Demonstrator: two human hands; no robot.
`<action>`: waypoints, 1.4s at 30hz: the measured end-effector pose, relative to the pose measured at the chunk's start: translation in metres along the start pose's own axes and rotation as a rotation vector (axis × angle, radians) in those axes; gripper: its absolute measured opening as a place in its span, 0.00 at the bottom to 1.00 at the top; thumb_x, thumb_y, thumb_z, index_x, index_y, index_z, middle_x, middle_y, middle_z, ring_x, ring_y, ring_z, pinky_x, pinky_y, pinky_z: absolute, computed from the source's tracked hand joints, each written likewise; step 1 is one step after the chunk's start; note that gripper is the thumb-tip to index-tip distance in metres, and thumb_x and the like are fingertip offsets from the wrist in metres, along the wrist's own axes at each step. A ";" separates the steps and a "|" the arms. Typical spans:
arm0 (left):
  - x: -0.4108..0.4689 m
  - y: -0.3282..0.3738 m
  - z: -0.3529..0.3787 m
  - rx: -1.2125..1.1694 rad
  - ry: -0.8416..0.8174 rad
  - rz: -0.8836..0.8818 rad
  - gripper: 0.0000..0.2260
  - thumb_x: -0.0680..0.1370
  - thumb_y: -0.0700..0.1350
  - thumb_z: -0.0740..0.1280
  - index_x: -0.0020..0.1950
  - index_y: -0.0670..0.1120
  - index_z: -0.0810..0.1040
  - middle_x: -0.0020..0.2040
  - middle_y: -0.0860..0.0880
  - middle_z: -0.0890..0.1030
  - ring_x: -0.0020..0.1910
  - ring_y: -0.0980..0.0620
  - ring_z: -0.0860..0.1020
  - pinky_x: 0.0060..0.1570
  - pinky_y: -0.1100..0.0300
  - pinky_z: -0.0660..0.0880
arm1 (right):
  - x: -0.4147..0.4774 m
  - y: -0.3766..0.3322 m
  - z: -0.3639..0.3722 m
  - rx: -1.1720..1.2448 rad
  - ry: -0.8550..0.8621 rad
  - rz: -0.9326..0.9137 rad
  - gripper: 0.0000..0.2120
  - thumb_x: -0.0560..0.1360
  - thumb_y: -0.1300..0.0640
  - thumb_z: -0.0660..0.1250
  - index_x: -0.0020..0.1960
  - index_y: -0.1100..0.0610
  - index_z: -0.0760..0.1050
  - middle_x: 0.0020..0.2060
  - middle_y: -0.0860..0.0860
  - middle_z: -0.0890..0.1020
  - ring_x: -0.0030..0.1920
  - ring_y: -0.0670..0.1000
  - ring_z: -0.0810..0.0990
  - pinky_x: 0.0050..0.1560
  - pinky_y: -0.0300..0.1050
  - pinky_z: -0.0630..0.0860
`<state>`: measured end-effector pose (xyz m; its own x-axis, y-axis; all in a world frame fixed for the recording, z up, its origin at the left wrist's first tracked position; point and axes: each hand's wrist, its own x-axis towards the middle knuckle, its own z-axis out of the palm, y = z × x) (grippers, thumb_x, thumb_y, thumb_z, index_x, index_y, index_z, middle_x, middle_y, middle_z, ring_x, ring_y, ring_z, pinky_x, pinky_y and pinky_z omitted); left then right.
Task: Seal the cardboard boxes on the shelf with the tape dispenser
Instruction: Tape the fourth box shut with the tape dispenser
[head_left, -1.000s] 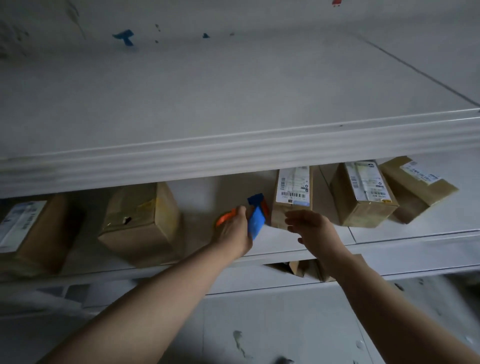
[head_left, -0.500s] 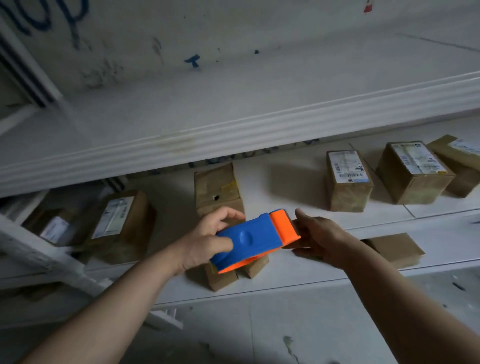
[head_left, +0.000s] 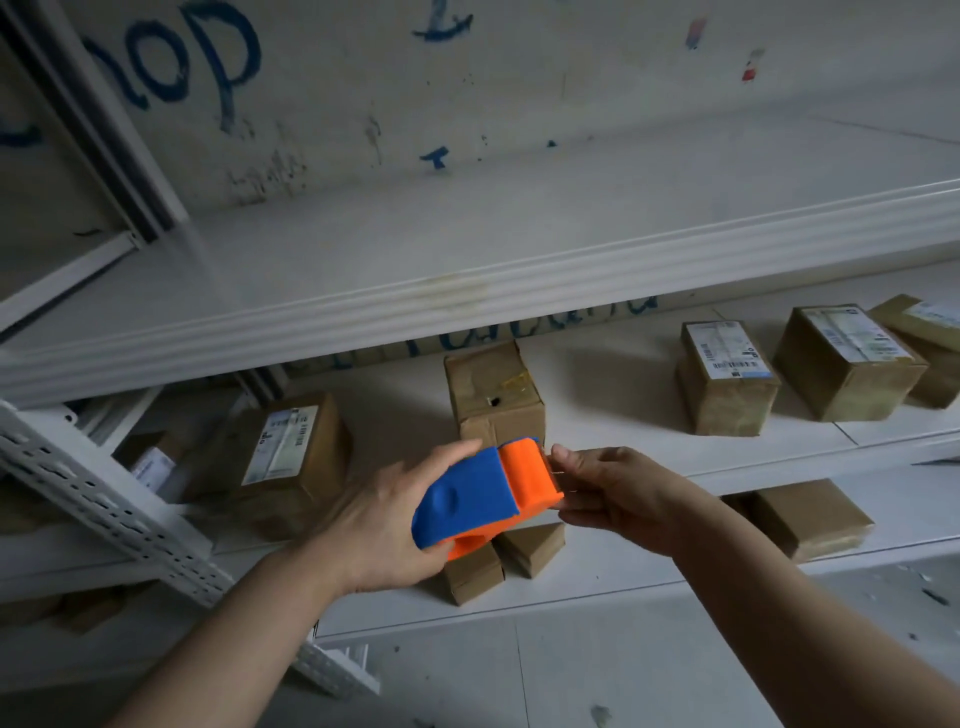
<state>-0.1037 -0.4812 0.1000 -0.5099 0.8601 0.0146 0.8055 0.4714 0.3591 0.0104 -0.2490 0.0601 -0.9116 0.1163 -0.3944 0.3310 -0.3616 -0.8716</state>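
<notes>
- The left hand (head_left: 384, 525) is wrapped round the blue body of the tape dispenser (head_left: 467, 499), holding it in the air in front of the middle shelf's (head_left: 613, 395) front edge.
- The right hand (head_left: 618, 493) pinches the dispenser's orange front end between fingertips and thumb.
- Just behind it, a holed cardboard box (head_left: 493, 389) stands on the middle shelf, with its lower front hidden by the dispenser.
- A labelled box (head_left: 291, 452) sits near that shelf's left end, and a row of labelled boxes (head_left: 847, 364) towards its right end.
- On the lower shelf (head_left: 623, 566), two small boxes (head_left: 472, 571) lie partly hidden beneath the dispenser, with a plain box (head_left: 800, 519) to their right.
- Every box is closed, so their contents cannot be seen.
</notes>
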 end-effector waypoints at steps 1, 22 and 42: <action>-0.001 -0.004 -0.003 -0.006 0.020 0.035 0.39 0.67 0.53 0.68 0.71 0.70 0.51 0.62 0.61 0.72 0.56 0.58 0.74 0.54 0.55 0.76 | 0.001 0.000 0.003 0.055 0.004 0.014 0.10 0.75 0.53 0.66 0.46 0.59 0.81 0.37 0.54 0.84 0.36 0.47 0.83 0.42 0.42 0.80; -0.001 -0.102 -0.031 -0.275 0.259 -0.180 0.38 0.61 0.42 0.64 0.65 0.74 0.64 0.62 0.64 0.73 0.55 0.61 0.75 0.50 0.70 0.71 | 0.055 -0.058 -0.013 0.114 0.320 -0.178 0.09 0.76 0.60 0.68 0.53 0.62 0.80 0.42 0.56 0.85 0.41 0.49 0.83 0.41 0.43 0.82; 0.036 -0.108 -0.017 -0.458 0.193 -0.254 0.38 0.62 0.38 0.62 0.70 0.60 0.68 0.60 0.61 0.74 0.48 0.50 0.77 0.41 0.72 0.71 | 0.094 -0.049 -0.041 0.101 0.349 -0.104 0.06 0.76 0.59 0.68 0.50 0.61 0.80 0.42 0.56 0.84 0.41 0.49 0.83 0.42 0.42 0.82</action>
<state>-0.2142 -0.5042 0.0779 -0.7515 0.6591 0.0298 0.4588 0.4895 0.7415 -0.0817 -0.1829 0.0537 -0.7952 0.4594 -0.3958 0.1990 -0.4189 -0.8860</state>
